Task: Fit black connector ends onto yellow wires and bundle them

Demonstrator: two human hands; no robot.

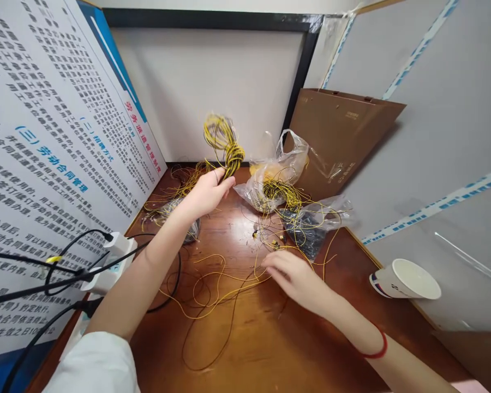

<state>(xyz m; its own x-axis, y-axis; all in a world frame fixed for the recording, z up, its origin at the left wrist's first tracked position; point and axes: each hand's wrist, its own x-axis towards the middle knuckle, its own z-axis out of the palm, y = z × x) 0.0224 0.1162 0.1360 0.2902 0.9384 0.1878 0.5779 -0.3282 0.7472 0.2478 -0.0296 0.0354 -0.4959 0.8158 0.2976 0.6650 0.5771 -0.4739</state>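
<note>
My left hand [208,191] is closed round the lower end of a bundle of yellow and black wires [228,144], held up above the back of the table. Lower and to the right, my right hand [292,273] has its fingers pressed together at loose yellow and dark wires [219,312] that curl over the wood. What lies between its fingertips is too small to make out. Behind it, more yellow wires [286,192] spill from a clear plastic bag [292,164], beside a bag of black parts [306,232]. Small black and yellow pieces [276,243] lie near the right fingertips.
More tangled wires [188,183] and another plastic bag [193,231] are at the back left. A power strip [117,259] with black cables stands at the left edge. A brown paper bag [339,139] leans at the back right, and a paper cup [409,279] is at the right.
</note>
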